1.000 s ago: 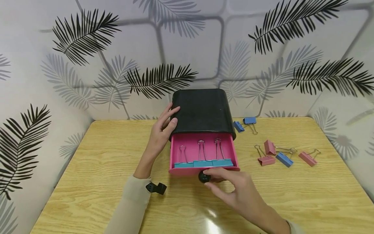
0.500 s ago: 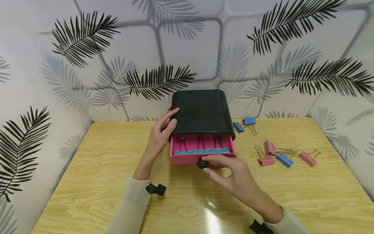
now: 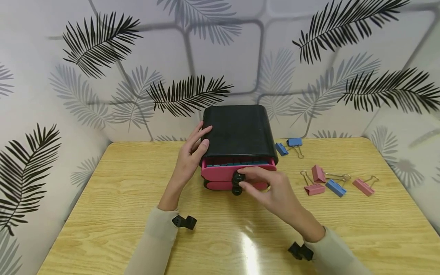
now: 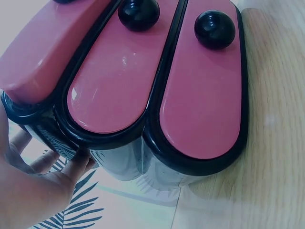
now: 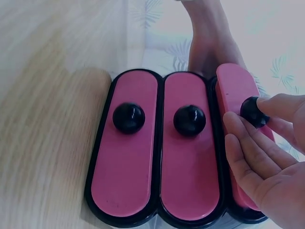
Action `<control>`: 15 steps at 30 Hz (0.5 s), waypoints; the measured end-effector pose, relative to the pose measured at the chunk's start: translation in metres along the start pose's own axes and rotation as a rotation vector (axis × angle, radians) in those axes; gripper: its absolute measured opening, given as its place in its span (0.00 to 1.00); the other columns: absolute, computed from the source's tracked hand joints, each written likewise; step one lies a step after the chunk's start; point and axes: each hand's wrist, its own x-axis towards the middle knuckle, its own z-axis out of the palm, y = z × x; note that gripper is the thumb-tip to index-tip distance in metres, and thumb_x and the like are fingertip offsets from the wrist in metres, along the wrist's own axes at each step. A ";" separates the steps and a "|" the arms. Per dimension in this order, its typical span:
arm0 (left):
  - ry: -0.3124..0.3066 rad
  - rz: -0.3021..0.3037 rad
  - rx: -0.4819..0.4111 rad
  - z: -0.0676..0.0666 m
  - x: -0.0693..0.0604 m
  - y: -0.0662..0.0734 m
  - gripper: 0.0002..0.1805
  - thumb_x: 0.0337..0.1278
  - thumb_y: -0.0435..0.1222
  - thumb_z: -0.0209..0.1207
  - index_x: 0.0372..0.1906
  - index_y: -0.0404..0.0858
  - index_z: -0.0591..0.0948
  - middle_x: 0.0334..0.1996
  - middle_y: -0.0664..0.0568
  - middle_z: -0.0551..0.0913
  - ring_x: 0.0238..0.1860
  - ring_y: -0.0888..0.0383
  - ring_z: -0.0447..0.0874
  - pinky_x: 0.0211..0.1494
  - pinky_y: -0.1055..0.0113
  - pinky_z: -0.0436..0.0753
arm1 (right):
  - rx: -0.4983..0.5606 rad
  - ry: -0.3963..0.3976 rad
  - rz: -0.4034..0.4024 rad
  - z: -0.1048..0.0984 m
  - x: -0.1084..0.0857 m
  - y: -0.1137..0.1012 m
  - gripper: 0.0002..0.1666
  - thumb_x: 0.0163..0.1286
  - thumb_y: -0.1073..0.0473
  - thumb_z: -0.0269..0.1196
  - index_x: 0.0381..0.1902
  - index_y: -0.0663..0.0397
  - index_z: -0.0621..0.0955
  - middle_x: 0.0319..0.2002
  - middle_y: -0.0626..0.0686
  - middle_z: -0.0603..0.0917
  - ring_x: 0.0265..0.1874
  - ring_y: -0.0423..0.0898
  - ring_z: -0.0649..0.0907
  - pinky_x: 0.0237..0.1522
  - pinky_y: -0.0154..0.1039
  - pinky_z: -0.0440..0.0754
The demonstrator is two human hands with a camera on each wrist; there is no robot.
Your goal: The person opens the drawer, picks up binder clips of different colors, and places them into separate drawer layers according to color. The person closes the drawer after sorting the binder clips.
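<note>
A small black drawer cabinet (image 3: 237, 130) with pink drawer fronts stands at the back of the table. Its top drawer (image 3: 220, 173) sticks out slightly, and only a strip of the teal binder clips (image 3: 220, 165) inside shows. Thumb and fingers of my right hand (image 3: 275, 187) pinch that drawer's round black knob (image 5: 254, 112). My left hand (image 3: 187, 158) rests against the cabinet's left side, its fingers stretched onto the top edge. In the left wrist view, the two lower drawers, the middle one (image 4: 119, 71) and the bottom one (image 4: 205, 90), sit flush in the frame.
Blue binder clips (image 3: 294, 142) lie right of the cabinet near the wall. Pink binder clips (image 3: 363, 186) and another blue clip (image 3: 336, 187) are scattered on the wooden table (image 3: 130, 214) farther right. A leaf-patterned wall (image 3: 220, 57) rises close behind the cabinet.
My right hand has pushed the top drawer back toward the cabinet, from well out to only slightly out. The teal clips have slid mostly under the cabinet top. My left hand has stayed put.
</note>
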 end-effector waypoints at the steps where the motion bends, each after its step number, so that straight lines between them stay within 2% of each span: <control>1: 0.000 0.001 0.001 0.000 0.000 0.000 0.25 0.76 0.32 0.49 0.73 0.30 0.72 0.80 0.38 0.55 0.72 0.40 0.69 0.71 0.42 0.68 | 0.005 0.000 -0.002 0.000 0.002 0.001 0.19 0.64 0.67 0.73 0.54 0.52 0.87 0.40 0.49 0.91 0.36 0.42 0.90 0.35 0.45 0.88; 7: 0.006 0.001 -0.001 0.000 -0.001 -0.001 0.25 0.75 0.32 0.49 0.73 0.30 0.71 0.80 0.38 0.55 0.72 0.40 0.69 0.70 0.41 0.69 | 0.024 0.005 -0.008 0.001 0.009 0.010 0.20 0.64 0.66 0.73 0.54 0.53 0.87 0.42 0.51 0.91 0.37 0.44 0.91 0.38 0.43 0.88; 15: 0.005 0.008 0.000 0.001 0.000 -0.001 0.26 0.75 0.32 0.48 0.73 0.30 0.71 0.80 0.38 0.55 0.72 0.41 0.69 0.69 0.41 0.70 | -0.012 0.019 0.005 0.002 0.015 0.016 0.19 0.63 0.65 0.74 0.52 0.50 0.88 0.38 0.48 0.91 0.34 0.41 0.90 0.36 0.45 0.88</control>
